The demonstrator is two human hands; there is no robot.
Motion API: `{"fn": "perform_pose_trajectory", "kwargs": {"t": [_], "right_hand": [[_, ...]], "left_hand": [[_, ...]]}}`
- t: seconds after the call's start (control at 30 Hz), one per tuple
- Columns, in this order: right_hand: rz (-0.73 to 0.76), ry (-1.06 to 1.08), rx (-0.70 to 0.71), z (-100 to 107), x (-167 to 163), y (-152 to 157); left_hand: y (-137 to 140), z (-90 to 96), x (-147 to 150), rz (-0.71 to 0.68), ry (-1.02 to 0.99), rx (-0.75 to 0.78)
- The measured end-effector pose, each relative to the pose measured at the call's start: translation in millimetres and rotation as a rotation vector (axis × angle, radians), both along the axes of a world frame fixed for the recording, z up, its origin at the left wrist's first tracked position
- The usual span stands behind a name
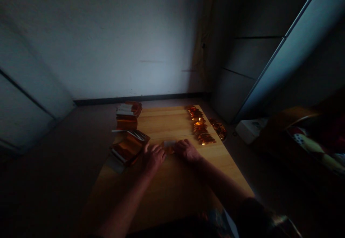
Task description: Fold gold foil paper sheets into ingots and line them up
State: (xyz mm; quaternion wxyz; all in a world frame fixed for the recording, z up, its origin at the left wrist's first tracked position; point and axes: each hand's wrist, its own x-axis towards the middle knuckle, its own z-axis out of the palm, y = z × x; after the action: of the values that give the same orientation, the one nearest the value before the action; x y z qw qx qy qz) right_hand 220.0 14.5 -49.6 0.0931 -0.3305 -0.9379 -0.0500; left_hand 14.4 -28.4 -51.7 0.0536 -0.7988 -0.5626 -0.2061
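Note:
A small sheet of foil paper [169,147], copper-coloured with a pale patch, lies on the wooden table between my hands. My left hand [155,155] has its bent fingers pressed down at the sheet's left end. At the opposite end, my right hand [188,150] is curled over the paper, fingers together. Just left of my left hand rests a loose stack of copper foil sheets [128,147] with pale edges. Dim light hides the fingertips and the exact grip.
More foil sheets [126,123] lie at the table's far left. Rows of folded shiny foil pieces [201,126] line the right edge of the table [167,119]. Beyond it, a foil heap [219,129] is low on the right, near a white box [249,129]. A wall stands behind.

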Motion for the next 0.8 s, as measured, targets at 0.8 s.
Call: {"fn": "perform_pose_trajectory", "kwargs": {"t": [0.8], "right_hand": [[0.079, -0.004, -0.014, -2.3, -3.5, 1.5]], "left_hand": [[-10.0, 2.5, 32.0, 0.18, 0.1, -0.094]]}}
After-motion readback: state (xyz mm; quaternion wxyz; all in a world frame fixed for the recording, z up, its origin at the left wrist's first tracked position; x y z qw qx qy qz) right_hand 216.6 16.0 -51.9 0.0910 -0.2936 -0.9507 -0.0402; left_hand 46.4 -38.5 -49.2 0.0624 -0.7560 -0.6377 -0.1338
